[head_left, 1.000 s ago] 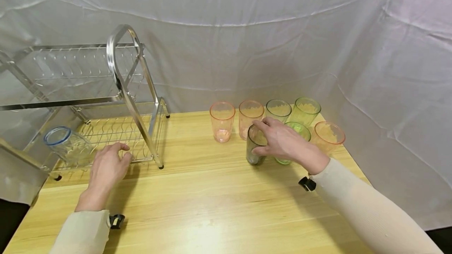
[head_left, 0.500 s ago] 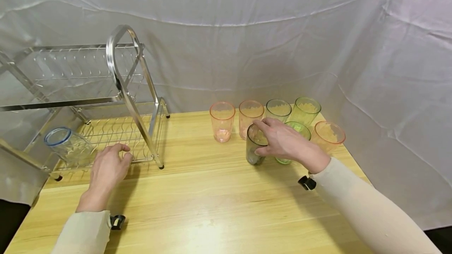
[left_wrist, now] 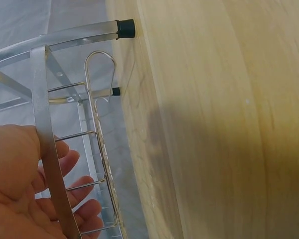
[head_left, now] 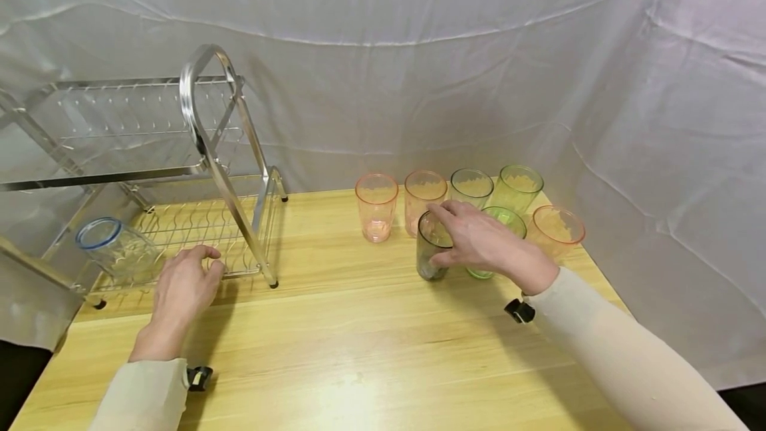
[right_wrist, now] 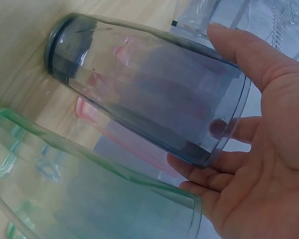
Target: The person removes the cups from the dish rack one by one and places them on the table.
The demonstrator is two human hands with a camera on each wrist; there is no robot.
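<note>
My right hand (head_left: 479,238) grips a smoky grey drinking glass (head_left: 432,261) near its rim, thumb on one side and fingers on the other. The glass (right_wrist: 144,84) stands upright on the table. Right beside it is a green glass (right_wrist: 104,184), partly behind my hand in the head view. My left hand (head_left: 185,285) lies over the front rail of a metal dish rack (head_left: 239,211), its fingers loosely bent. In the left wrist view the rail crosses in front of this hand (left_wrist: 20,169). Leaning in the rack's lower tier is a clear glass with a blue rim (head_left: 114,248).
Two pink glasses (head_left: 377,208) stand at the back, beside a dark-rimmed glass (head_left: 473,185) and a yellow-green glass (head_left: 519,188). An orange-rimmed glass (head_left: 559,228) is at the right, near the table's edge. A grey cloth (head_left: 383,85) hangs behind the wooden table (head_left: 335,344).
</note>
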